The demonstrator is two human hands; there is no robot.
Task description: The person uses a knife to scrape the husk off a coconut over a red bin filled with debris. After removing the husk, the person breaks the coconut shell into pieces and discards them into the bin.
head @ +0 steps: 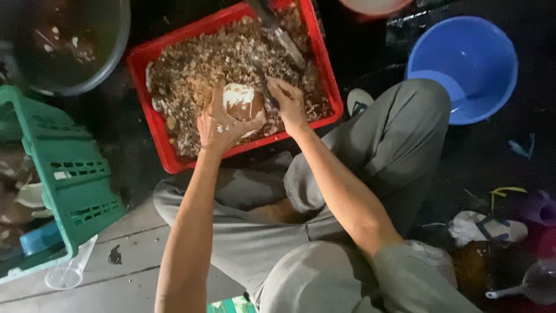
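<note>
My left hand (217, 124) cups a round brown and white coconut (242, 101) over a red crate (152, 116). My right hand (288, 103) grips a dark-handled knife (263, 81) whose blade rests against the coconut's right side. The crate is filled with brown husk shavings and peel bits (197, 64). A second long metal blade (284, 37) lies across the shavings near the crate's far edge. My knees in grey trousers (370, 145) sit just below the crate.
A green plastic basket (69, 174) stands at the left with shell pieces behind it. A dark round basin (75, 40) is at top left, a blue basin (463, 64) at top right. A clear cup (65, 277), sandals (486, 227) and a funnel (536, 284) lie on the floor.
</note>
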